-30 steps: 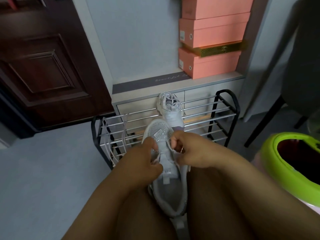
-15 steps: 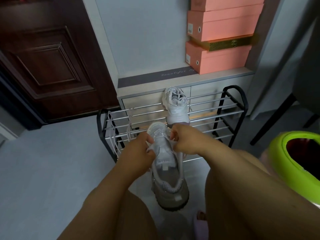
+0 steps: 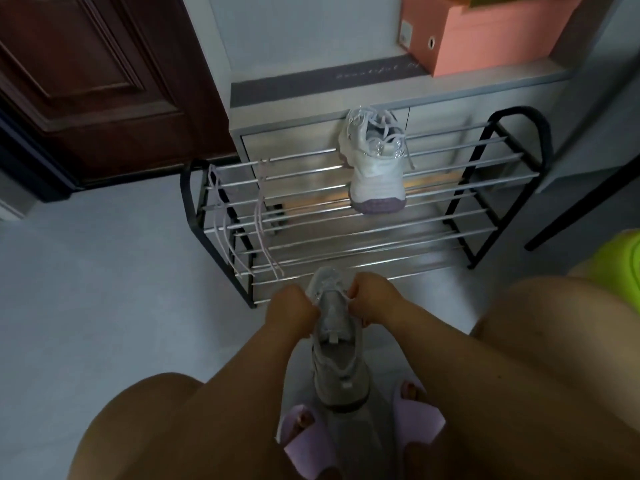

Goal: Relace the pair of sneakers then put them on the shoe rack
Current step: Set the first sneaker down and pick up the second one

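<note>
An unlaced grey-white sneaker stands on the floor between my feet, toe toward the shoe rack. My left hand grips its left upper edge near the toe. My right hand grips the right upper edge opposite. A second white sneaker with a purple sole lies on the rack's top bars, its laces threaded. Loose white laces hang over the rack's left end.
A dark wooden door stands at the back left. A low grey cabinet behind the rack carries a pink box. A green bin is at the right, a black chair leg beside it. My feet wear pink slippers.
The sneaker has gone from my lap down to the floor in front of the rack, both hands still holding its front. The view has tilted downward.
</note>
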